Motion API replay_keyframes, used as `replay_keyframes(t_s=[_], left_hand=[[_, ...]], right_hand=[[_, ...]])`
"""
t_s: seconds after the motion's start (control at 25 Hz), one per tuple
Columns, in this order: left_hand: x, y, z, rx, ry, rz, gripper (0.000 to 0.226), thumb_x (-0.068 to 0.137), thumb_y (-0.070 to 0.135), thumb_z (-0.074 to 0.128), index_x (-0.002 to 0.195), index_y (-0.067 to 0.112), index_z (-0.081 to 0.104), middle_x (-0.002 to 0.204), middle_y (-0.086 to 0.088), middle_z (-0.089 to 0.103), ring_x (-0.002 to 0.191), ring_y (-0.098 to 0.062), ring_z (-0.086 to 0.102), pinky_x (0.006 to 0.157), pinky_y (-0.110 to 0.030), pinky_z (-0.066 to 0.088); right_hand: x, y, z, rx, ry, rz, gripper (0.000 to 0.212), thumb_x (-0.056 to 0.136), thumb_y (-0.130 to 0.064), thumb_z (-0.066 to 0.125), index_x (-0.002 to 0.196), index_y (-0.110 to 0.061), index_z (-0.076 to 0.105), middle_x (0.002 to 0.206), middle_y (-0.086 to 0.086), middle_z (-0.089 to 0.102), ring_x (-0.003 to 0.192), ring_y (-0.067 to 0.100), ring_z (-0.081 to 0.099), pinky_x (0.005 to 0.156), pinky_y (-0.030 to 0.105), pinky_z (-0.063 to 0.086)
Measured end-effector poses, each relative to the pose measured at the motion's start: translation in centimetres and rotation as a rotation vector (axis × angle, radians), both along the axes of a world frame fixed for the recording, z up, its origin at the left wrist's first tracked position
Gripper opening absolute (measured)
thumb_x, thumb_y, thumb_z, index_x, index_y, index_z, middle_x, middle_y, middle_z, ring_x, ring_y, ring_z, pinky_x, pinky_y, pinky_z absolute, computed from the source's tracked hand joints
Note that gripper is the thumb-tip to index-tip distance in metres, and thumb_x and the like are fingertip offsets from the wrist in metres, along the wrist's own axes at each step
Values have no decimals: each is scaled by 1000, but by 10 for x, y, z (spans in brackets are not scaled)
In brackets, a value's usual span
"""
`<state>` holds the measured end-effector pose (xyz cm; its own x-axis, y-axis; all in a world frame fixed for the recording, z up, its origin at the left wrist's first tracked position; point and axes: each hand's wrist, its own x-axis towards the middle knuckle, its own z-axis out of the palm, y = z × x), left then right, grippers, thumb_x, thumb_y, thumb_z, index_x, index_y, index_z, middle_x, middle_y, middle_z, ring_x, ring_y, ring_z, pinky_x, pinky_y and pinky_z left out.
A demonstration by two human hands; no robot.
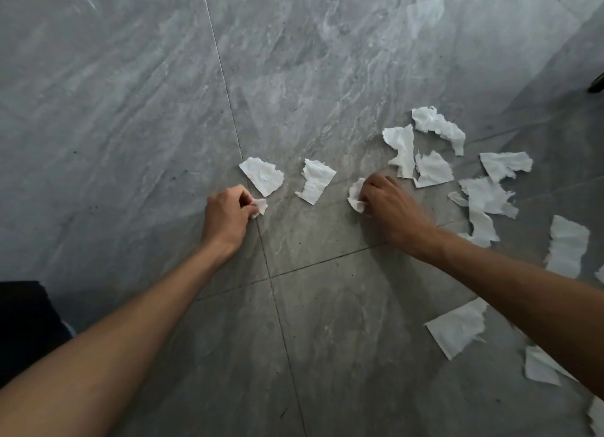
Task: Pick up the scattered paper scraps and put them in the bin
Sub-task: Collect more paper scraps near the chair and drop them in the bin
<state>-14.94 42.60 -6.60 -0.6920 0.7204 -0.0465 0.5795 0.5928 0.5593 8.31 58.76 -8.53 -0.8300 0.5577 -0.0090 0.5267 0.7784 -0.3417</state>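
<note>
Left hand (227,216): fingers pinched on a small scrap (260,205), held right at the floor (130,126), on the long tile joint that runs from the far edge toward the near edge. Right hand (390,206): fingers curled and closed on a crumpled scrap (355,195), knuckles up, hand low over the tile. Both forearms bare, reaching out from the near edge.

Between the hands, two loose scraps lie flat: one (262,176) just beyond the left hand, straddling the joint; one (315,181) about midway, apart from both hands.

Beyond and to the right of the right hand, a cluster of torn white pieces: a long strip (439,128) farthest out, a piece (401,149) next to it, another (433,169) touching that one's lower end. Further right, a piece (505,164) and a larger ragged one (483,208), partly hidden by the right forearm. Toward the right edge, a tall strip (567,245). Nearer, a flat sheet (456,327) below the right forearm and another piece (539,368) tucked under it.

Floor is grey marbled tile, glossy, with a cross joint meeting the long joint between the forearms. Dark shape (23,325) at the near left edge; cannot tell what it is. Bin not seen.
</note>
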Motion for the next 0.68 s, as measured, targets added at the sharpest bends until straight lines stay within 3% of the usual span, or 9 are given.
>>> replay_keyframes(t_s=[0.12,0.24,0.36,0.44,0.56,0.68], left_hand=[[-3,11,12,125,-7,-17,16,76,7,73,90,9,65,72,-1,64,66,-16,58,57,-12,38],[-14,36,9,3,-7,-115,33,75,4,71,107,10,64,77,-4,62,75,-24,61,67,-22,39],[-14,43,-1,-86,13,-152,9,75,4,68,83,3,65,73,-6,59,76,-31,62,64,-28,38],[-7,36,0,-88,17,-144,8,77,8,67,72,2,63,70,-8,61,72,-29,60,60,-28,33],[4,18,20,-83,-20,-135,10,78,15,73,73,7,69,74,-9,69,70,-20,61,59,-22,32],[16,-10,69,-13,-108,-143,17,79,27,75,78,10,72,70,-4,70,62,-13,61,61,-27,43]], right_hand=[[-2,-2,-1,-52,41,-24,8,90,-12,56,95,-8,60,100,11,57,94,27,53,73,33,42],[-2,-8,2,-102,25,-53,8,87,-9,56,93,-6,58,94,13,58,88,28,52,67,32,36],[2,-20,14,-215,110,-82,2,86,-6,53,84,-7,54,84,9,56,74,25,50,61,32,34],[2,-32,24,-315,179,-157,10,88,-10,53,79,-7,54,79,5,59,68,21,51,58,31,36],[-1,-57,36,-671,242,-334,14,90,-17,55,82,-6,60,76,5,67,62,15,55,59,29,41],[-8,-87,50,-1065,234,-406,17,90,-21,60,78,-9,63,67,0,65,61,10,57,56,22,44]])
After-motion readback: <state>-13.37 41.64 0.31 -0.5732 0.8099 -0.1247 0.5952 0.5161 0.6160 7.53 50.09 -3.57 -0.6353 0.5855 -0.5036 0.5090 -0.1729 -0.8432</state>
